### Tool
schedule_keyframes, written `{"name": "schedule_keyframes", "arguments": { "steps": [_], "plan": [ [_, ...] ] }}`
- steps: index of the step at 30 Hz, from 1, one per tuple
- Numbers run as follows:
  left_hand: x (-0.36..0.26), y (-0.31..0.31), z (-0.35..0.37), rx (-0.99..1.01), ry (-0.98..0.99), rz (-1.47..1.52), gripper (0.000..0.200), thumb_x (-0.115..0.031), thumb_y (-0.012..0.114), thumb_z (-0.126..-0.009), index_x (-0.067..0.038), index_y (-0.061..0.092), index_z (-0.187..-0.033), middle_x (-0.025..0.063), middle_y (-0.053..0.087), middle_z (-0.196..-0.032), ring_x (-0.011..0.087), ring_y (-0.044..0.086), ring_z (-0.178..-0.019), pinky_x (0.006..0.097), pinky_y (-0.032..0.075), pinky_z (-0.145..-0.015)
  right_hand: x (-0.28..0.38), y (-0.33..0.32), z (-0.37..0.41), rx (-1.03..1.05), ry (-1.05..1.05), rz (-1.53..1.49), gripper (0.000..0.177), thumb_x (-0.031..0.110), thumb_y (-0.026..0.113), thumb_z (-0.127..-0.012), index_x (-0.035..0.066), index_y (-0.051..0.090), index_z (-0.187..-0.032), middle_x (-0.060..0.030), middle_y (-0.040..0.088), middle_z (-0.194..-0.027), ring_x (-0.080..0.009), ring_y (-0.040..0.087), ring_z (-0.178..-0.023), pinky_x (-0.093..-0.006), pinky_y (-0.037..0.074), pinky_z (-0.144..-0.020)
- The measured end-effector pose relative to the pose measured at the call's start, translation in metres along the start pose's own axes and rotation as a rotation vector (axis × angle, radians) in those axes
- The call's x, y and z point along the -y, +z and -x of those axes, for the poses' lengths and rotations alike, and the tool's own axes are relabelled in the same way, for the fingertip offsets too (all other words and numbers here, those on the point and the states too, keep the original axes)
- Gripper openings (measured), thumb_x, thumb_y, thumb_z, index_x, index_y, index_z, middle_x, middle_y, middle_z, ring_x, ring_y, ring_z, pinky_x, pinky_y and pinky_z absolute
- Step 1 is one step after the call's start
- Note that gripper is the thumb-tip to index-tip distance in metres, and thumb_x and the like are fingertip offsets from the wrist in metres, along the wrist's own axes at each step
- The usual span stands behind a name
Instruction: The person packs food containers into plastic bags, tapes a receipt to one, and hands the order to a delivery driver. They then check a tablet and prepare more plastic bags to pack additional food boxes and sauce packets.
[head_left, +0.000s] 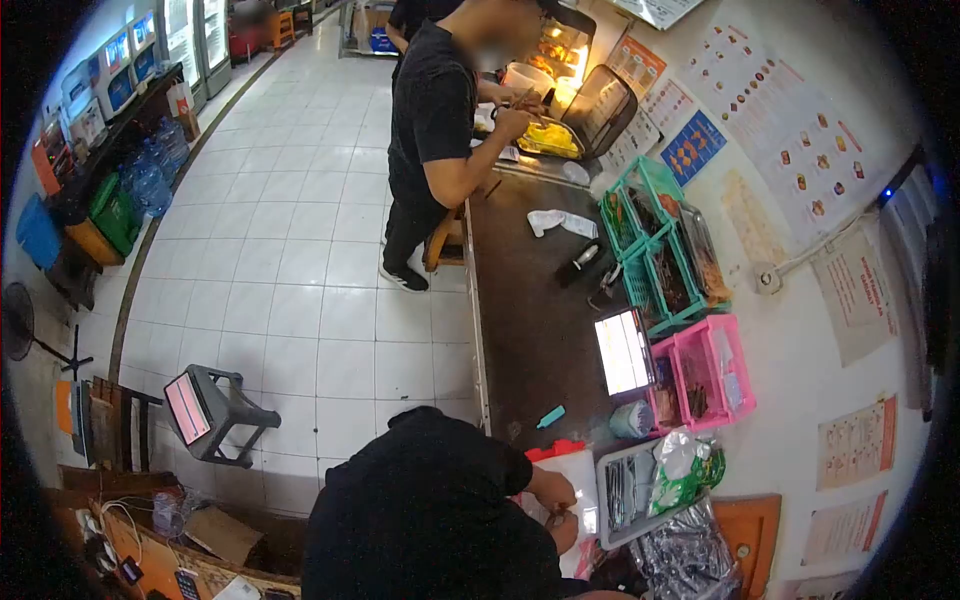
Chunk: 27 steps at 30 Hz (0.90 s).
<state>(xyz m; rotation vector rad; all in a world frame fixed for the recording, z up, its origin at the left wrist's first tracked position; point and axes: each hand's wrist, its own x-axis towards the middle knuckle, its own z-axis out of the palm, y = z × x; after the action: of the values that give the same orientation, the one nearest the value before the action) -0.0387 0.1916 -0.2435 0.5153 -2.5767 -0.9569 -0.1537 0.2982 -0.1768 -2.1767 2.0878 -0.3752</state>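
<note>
Neither of my own hands can be made out. At the bottom, a person in a black shirt (430,510) is seen from above and behind, bent towards the counter (525,300). This person's hands (558,500) are close together over a white plastic bag (585,480) with red parts; what the fingers hold is too small to tell. Beside the bag, a grey tray (625,490) holds dark utensils and a green-and-white packet (685,475). Another person (440,120) in black stands farther up the counter, hands near a tray of yellow food (550,138).
A lit tablet (624,352), pink basket (705,370) and green baskets (655,240) line the wall side. A grey stool (235,415) bearing a screen stands on the tiled floor (290,260). Water bottles (150,185) are at left.
</note>
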Motion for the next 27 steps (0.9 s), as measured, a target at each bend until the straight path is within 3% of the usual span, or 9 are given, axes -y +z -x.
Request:
{"name": "schedule_keyframes", "arguments": {
  "steps": [3, 4, 7, 11, 14, 16, 19, 24, 27],
  "plan": [
    [-0.014, -0.006, 0.003, 0.115, -0.084, -0.016, 0.029, -0.028, 0.077, -0.073, -0.007, 0.069, -0.092, 0.0148, 0.069, -0.089, 0.0372, 0.066, -0.088, 0.0492, 0.053, -0.076, -0.007, -0.008, 0.016, -0.01, -0.003, -0.007, 0.027, 0.023, 0.05, -0.097, 0.003, 0.068, -0.1, -0.0227, 0.066, -0.075, -0.043, 0.065, -0.068, -0.0561, 0.047, -0.06],
    [0.002, 0.023, 0.006, -0.2, 0.07, -0.034, 0.024, -0.029, 0.075, -0.074, -0.008, 0.071, -0.085, 0.0144, 0.069, -0.089, 0.037, 0.066, -0.088, 0.0504, 0.054, -0.074, -0.007, -0.01, 0.02, -0.018, 0.006, -0.011, 0.027, 0.023, 0.05, -0.097, 0.003, 0.068, -0.1, -0.0226, 0.066, -0.075, -0.0429, 0.065, -0.068, -0.0562, 0.047, -0.06],
    [-0.004, 0.038, 0.002, -0.231, -0.092, -0.076, 0.022, -0.032, 0.071, -0.077, -0.009, 0.072, -0.078, 0.0126, 0.068, -0.087, 0.0364, 0.065, -0.089, 0.0497, 0.054, -0.075, -0.008, -0.001, 0.023, -0.051, 0.119, 0.01, 0.015, 0.02, 0.06, -0.093, 0.009, 0.069, -0.095, -0.0236, 0.067, -0.074, -0.0452, 0.066, -0.071, -0.0522, 0.05, -0.062],
    [-0.018, 0.045, 0.01, -0.188, -0.084, -0.333, 0.023, -0.036, 0.067, -0.081, -0.014, 0.072, -0.076, 0.007, 0.068, -0.088, 0.0324, 0.064, -0.098, 0.053, 0.051, -0.084, 0.0, -0.021, 0.037, -0.274, 0.001, -0.022, 0.025, 0.02, 0.051, -0.096, 0.007, 0.072, -0.103, -0.019, 0.071, -0.083, -0.0393, 0.068, -0.077, -0.0495, 0.054, -0.072],
    [-0.02, 0.049, 0.01, -0.263, -0.082, -0.342, 0.022, -0.036, 0.065, -0.083, -0.018, 0.074, -0.093, 0.0086, 0.067, -0.092, 0.0306, 0.062, -0.1, 0.0504, 0.049, -0.09, 0.014, -0.075, 0.036, -0.338, 0.11, -0.042, 0.019, 0.009, 0.059, -0.09, 0.003, 0.074, -0.1, -0.0195, 0.071, -0.092, -0.0383, 0.069, -0.084, -0.0446, 0.053, -0.078],
    [-0.03, 0.031, -0.004, 0.014, -0.251, -0.314, 0.03, -0.033, 0.066, -0.083, -0.02, 0.072, -0.108, 0.0078, 0.067, -0.105, 0.0295, 0.062, -0.107, 0.051, 0.049, -0.094, -0.014, -0.085, 0.036, -0.48, 0.081, -0.07, 0.015, 0.003, 0.06, -0.09, 0.003, 0.073, -0.098, -0.0189, 0.071, -0.088, -0.0336, 0.07, -0.075, -0.0385, 0.053, -0.067],
    [-0.035, 0.03, -0.002, -0.09, -0.106, -0.281, 0.031, -0.029, 0.06, -0.089, -0.022, 0.066, -0.118, 0.0062, 0.064, -0.115, 0.0292, 0.058, -0.114, 0.0733, 0.033, -0.102, 0.021, -0.137, 0.037, -0.523, 0.244, -0.231, 0.011, 0.003, 0.062, -0.093, 0.0, 0.072, -0.097, -0.0192, 0.071, -0.087, -0.0263, 0.069, -0.075, -0.0375, 0.054, -0.069],
    [-0.025, 0.013, -0.002, 0.033, -0.096, -0.24, 0.024, -0.031, 0.062, -0.088, -0.02, 0.069, -0.109, 0.0054, 0.063, -0.114, 0.0271, 0.055, -0.118, 0.0729, 0.021, -0.112, 0.037, -0.169, 0.04, -0.9, 0.428, -0.426, 0.014, 0.009, 0.057, -0.099, -0.005, 0.062, -0.098, -0.0157, 0.063, -0.088, -0.0252, 0.059, -0.081, -0.0366, 0.05, -0.078],
    [-0.002, 0.016, 0.018, 0.078, 0.001, -0.241, 0.013, -0.028, 0.064, -0.089, -0.018, 0.071, -0.093, 0.0037, 0.061, -0.117, 0.0259, 0.052, -0.126, 0.0669, 0.014, -0.118, -0.019, -0.265, 0.066, -1.369, 0.331, -0.011, 0.021, 0.013, 0.05, -0.105, -0.006, 0.057, -0.107, -0.0128, 0.062, -0.1, -0.0228, 0.057, -0.092, -0.0348, 0.047, -0.088]
  ]
}}
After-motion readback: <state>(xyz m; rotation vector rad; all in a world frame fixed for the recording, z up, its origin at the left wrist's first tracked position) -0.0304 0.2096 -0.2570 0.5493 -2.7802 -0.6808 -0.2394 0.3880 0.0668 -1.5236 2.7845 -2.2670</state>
